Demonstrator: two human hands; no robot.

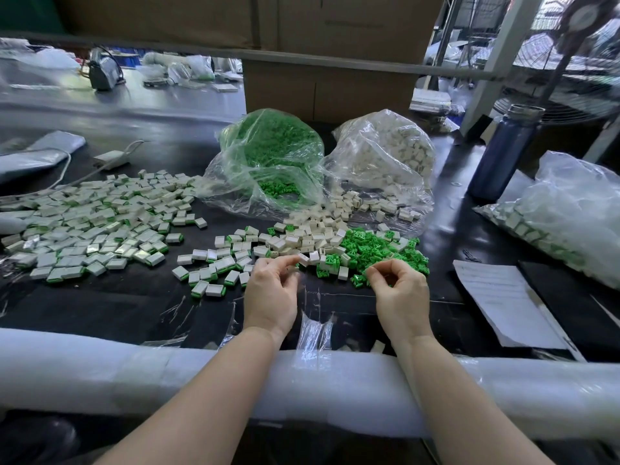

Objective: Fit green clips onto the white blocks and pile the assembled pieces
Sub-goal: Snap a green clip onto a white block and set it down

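Pinching perhaps a green clip (pixel 358 280), right grip (pixel 399 290).

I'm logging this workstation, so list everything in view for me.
assembled pieces: many, white with green edges, spread at left
white blocks: loose heap, centre
green clips: loose heap, right of the blocks
bag of green clips: one, clear, behind the heaps
bag of white blocks: one, clear, beside it
bottle: one, dark blue, right
papers: white, near right
left hand: fingertips pinched at the blocks
right hand: fingers curled at the clips
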